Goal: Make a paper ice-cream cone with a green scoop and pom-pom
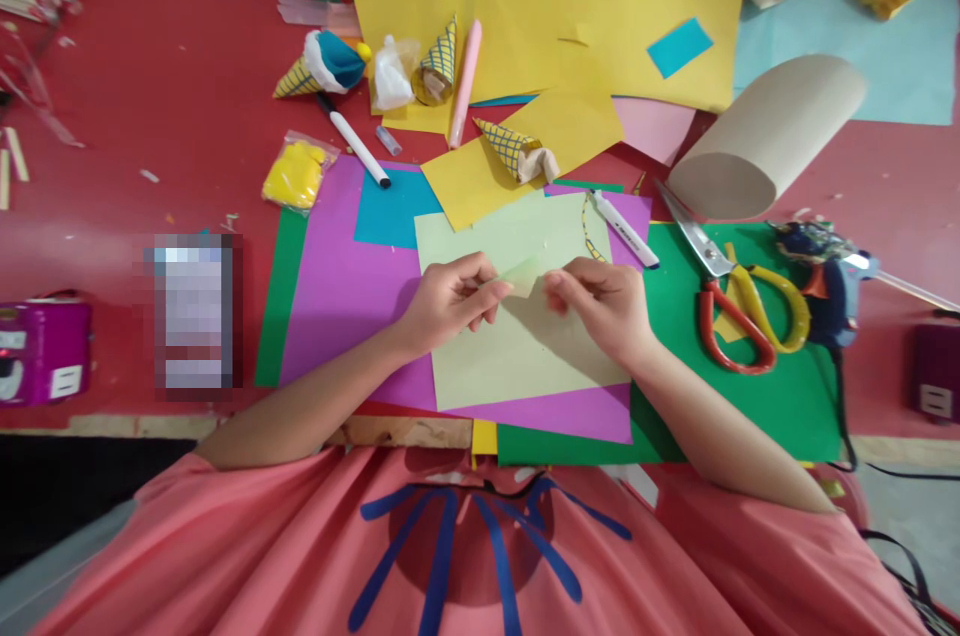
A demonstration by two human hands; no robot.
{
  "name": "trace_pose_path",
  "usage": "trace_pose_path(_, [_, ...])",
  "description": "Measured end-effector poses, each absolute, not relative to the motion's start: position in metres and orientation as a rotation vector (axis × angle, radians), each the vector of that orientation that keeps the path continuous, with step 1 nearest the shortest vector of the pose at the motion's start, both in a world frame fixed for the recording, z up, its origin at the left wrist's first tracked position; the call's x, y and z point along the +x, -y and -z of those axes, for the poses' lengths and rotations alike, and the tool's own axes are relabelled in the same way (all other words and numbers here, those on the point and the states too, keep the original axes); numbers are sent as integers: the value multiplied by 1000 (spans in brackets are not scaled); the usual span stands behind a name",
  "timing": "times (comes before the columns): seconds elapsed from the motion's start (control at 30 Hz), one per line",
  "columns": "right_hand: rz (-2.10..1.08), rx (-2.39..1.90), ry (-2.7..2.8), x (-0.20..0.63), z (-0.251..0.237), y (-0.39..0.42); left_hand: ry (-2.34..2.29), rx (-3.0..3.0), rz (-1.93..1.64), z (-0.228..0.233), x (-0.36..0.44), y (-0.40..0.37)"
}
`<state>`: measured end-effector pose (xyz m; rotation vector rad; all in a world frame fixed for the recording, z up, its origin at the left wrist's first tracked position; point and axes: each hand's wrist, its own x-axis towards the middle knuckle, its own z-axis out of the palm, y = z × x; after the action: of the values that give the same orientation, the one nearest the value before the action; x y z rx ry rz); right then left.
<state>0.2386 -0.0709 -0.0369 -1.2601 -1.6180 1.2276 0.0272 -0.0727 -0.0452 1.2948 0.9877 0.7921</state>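
Note:
Between my hands is a small pale green paper piece (523, 273), raised over a larger pale green sheet (517, 366). My left hand (459, 294) pinches its left end between thumb and fingers. At its right end are the closed, slightly blurred fingertips of my right hand (600, 304). Under the large sheet lies purple paper (352, 306), with green card (675, 396) below that. A thin yellow-and-blue checked strip (592, 238) and a white marker (624, 229) lie beyond my right hand. Farther back, a checked paper cone (501, 142) with crumpled paper in its mouth rests on yellow card (562, 141).
Scissors (724, 266) lie open at the right, near a cardboard tube (772, 136) and a blue glue gun (836, 296). A phone (195, 316) and a yellow clay packet (296, 174) are at the left. Another marker (358, 148) and a decorated cone (322, 64) lie farther back.

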Motion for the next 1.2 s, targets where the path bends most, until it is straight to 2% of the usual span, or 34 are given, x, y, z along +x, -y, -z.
trace_pose_path(0.3, [-1492,-1066,1562,235,35,76,-1065,1590,-754,43,30,77])
trace_pose_path(0.5, [-1538,-1227,1448,234,36,70,-1056,1761,-775,45,29,72])
trace_pose_path(0.67, [-1567,-1207,1273,233,35,66,-1127,1572,-835,43,25,69])
trace_pose_path(1.0, [-1558,-1183,1254,237,38,64,-1170,1742,-1028,30,16,58])
trace_pose_path(1.2, [-1544,-1129,1312,233,40,66,-1118,1594,-765,23,28,51])
